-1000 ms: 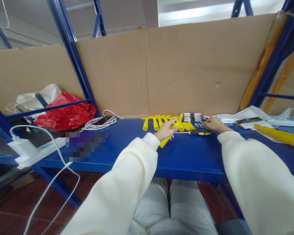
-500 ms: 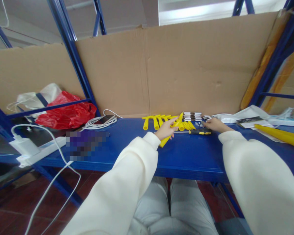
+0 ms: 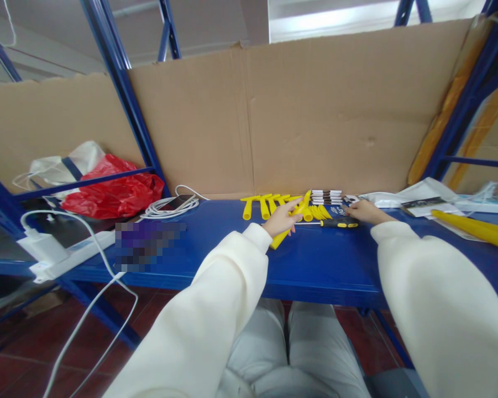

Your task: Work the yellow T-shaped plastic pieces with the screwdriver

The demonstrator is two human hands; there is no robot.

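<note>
My left hand [image 3: 279, 219] is closed around a long yellow plastic piece [image 3: 302, 205] that slants up to the right over the blue shelf [image 3: 315, 265]. My right hand [image 3: 361, 210] rests, fingers curled, beside small white and black parts [image 3: 325, 197] and just above a black and yellow screwdriver [image 3: 339, 223] lying on the shelf; what its fingers hold is hidden. Several yellow T-shaped pieces [image 3: 265, 203] lie in a row behind my left hand.
A cardboard sheet [image 3: 315, 110] backs the shelf. A phone with coiled white cable [image 3: 172, 205], a red bag [image 3: 114, 193] and a white power strip [image 3: 66, 251] sit at left. Papers [image 3: 423, 202] and a long yellow part [image 3: 476, 229] lie at right.
</note>
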